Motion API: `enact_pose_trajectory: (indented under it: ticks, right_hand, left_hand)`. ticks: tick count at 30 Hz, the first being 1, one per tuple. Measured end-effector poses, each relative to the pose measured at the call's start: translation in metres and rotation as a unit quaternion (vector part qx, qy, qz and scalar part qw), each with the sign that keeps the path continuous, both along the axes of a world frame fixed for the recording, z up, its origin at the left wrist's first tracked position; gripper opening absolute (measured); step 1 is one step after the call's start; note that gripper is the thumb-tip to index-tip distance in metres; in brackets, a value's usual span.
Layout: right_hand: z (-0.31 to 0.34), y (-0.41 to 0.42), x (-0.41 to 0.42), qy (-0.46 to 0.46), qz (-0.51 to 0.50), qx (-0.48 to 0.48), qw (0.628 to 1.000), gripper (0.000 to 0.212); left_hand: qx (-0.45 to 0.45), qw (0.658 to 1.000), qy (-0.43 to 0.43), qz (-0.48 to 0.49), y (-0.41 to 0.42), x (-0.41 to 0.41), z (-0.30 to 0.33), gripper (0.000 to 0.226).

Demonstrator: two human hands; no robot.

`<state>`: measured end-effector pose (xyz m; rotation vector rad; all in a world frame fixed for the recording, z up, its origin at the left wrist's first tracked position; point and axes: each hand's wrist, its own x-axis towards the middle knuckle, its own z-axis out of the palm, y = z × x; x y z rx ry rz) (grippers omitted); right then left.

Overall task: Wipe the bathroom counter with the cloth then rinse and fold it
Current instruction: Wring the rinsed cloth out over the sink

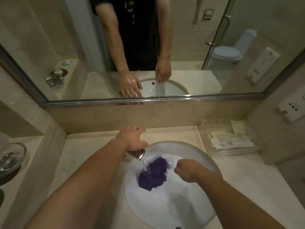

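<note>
The purple cloth (152, 175) lies bunched up in the white sink (165, 210), near the drain (169, 162) at the back of the bowl. Water runs from the shiny tap (137, 153) and falls on the cloth. No hand holds the cloth.

The left hand (132, 138) is on top of the tap, at the back edge of the sink. Its fingers reach over the tap toward the wall. The grip of this hand looks loose and spread, with the fingers fairly straight.

The right hand (187, 170) hangs over the sink, just beside the cloth on the right, but it does not touch it. Its fingers are curled in and its grip holds nothing.

The sink sits in a pale stone table (85, 156). At the back right corner of the table is a clear tray (204, 129) with small packets in it. On a lower ledge past the left edge is a glass dish (11, 156).

A big mirror (82, 47) hangs on the wall behind the table. It shows the person's arms, both hands and the sink. A white wall socket (292, 108) is on the right wall.
</note>
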<state>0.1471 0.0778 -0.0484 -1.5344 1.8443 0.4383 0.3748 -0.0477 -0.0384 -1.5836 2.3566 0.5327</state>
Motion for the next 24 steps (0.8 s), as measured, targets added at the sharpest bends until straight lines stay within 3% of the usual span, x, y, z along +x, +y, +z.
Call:
enact_pose_trajectory:
  ticks: [6, 17, 22, 24]
  right_hand:
    - [0.001, -0.003, 0.022, -0.02, -0.002, -0.008, 1.0, 0.02]
    - [-0.006, 0.006, 0.002, -0.024, -0.015, 0.003, 1.0, 0.036]
    - [-0.033, 0.008, -0.022, -0.014, -0.031, 0.005, 0.999, 0.065]
    - [-0.048, 0.004, -0.031, -0.011, -0.037, -0.01, 0.999, 0.079]
  left_hand:
    - [0.004, 1.0, 0.008, -0.008, -0.005, 0.002, 0.009, 0.065]
    - [-0.049, 0.998, -0.021, -0.035, 0.007, -0.019, 0.01, 0.063]
    - [-0.121, 0.976, 0.114, -0.144, 0.039, -0.072, -0.015, 0.041]
    - [-0.113, 0.972, 0.163, -0.128, 0.053, -0.088, -0.035, 0.036]
